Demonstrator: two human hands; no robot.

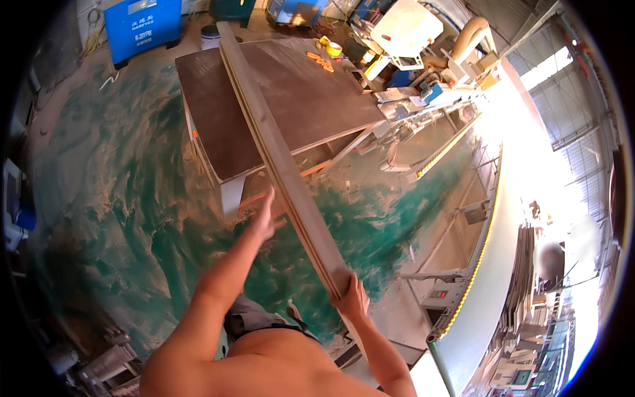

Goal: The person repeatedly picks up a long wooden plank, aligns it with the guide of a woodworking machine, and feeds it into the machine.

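A long, narrow grey-brown board [301,185], with lengthwise lines along its left edge, slants from the far left down toward me. Its far part rests across a brown-topped table [208,126], while the near part overhangs the green floor. Close to the near end, my right hand [351,300] is wrapped round the board's right side; some of its fingers are hidden. My left hand [266,218] is just left of the board, fingers stretched out and holding nothing. Whether it touches the board I cannot tell.
Orange pieces [320,62] and yellow tape rolls [334,49] lie on the table's far side. A long machine bed with a yellow-beaded edge [477,258] runs along the right. Blue cabinets [143,26] stand at the back. Stacked boards [516,284] are at far right.
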